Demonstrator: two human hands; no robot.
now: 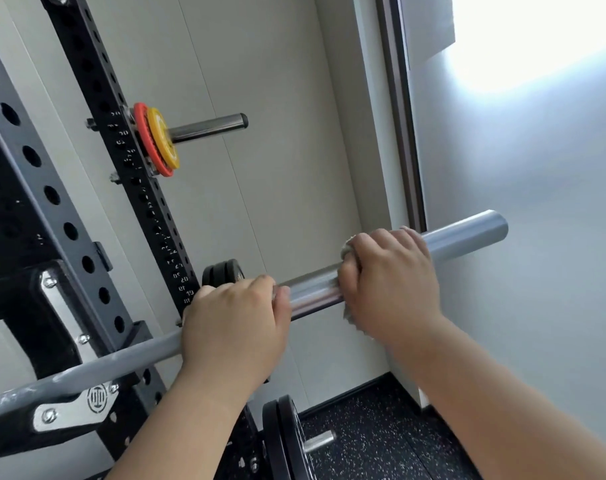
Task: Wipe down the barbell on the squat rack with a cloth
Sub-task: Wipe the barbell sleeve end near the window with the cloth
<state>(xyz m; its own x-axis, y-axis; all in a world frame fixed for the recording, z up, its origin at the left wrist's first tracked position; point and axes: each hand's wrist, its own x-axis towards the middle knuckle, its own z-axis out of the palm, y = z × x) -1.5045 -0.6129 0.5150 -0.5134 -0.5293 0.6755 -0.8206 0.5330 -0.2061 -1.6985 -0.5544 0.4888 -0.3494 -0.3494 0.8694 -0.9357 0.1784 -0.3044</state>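
**Asker:** Where is the barbell, and what are the hands doing?

**Describer:** The barbell [315,289] rests across the squat rack [69,306], running from lower left up to the right, its free sleeve end poking out past the rack toward a pale wall. The left hand [232,327] is clenched around the bar just beside the rack's upright, where the thin shaft meets the thicker shiny sleeve. The right hand [391,282] is further out along the sleeve, away from the rack, wrapped around it with the cloth [348,315] pressed between palm and metal. Only small grey edges of the cloth show, above and below the hand.

**Asker:** So which step is this?

**Describer:** It looks like the wiping of the sleeve itself, with the left hand steadying the bar.

**Asker:** What would come next?

**Describer:** Probably sliding the cloth hand outward to the bare sleeve end, away from the rack, keeping the grip snug and turning around the metal. The shaft on the rack side would need wiping too.

**Asker:** Anything else nearby?

**Describer:** Red and yellow plates [156,140] hang on a peg higher on the rack; black plates [287,441] sit below the bar.
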